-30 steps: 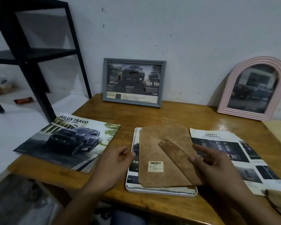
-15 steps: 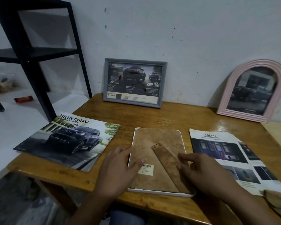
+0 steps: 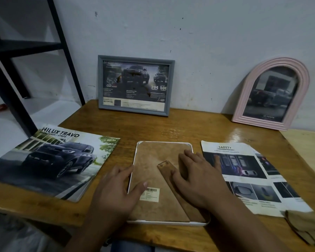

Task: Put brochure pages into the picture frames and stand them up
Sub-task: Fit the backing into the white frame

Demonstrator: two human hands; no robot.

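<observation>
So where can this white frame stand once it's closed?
Bare wood lies between the grey rectangular frame and pink arched frame, and ahead of the white frame. The front is crowded: Hilux brochure, safety page.

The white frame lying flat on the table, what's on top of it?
A brown backing board with its stand flap and a barcode sticker fills the white frame. The left hand and right hand press on it. Whatever lies beneath the board is hidden.

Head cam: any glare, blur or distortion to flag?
Head view: dim overall; glare patch on the table near the pink frame, whose glass is hazy with reflections; wide-angle bowing at the shelf; hands and the white frame fairly sharp.
</observation>
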